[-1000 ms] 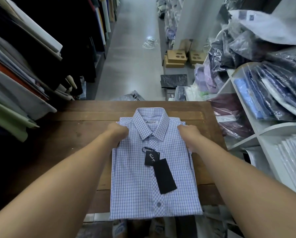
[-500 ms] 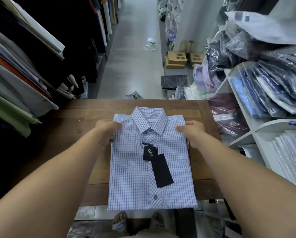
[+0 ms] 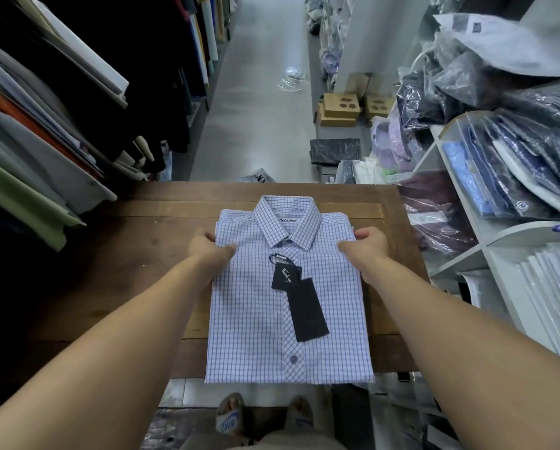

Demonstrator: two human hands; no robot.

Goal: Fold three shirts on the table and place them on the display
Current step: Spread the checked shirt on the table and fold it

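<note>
Because the left hand [image 3: 208, 246] and right hand [image 3: 366, 245] each pinch only a shoulder edge of the folded checked shirt [image 3: 255, 319], which lies on the desk [image 3: 135, 254] with its hem past the near edge, lifting could let the lower half sag and unfold.

Grey floor [image 3: 255, 108] aisle btwn clothes rack [image 3: 61, 108] L & white shelves [image 3: 512, 233] R.

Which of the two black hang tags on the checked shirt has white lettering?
The smaller upper black tag; the longer black tag below it is plain.
</note>
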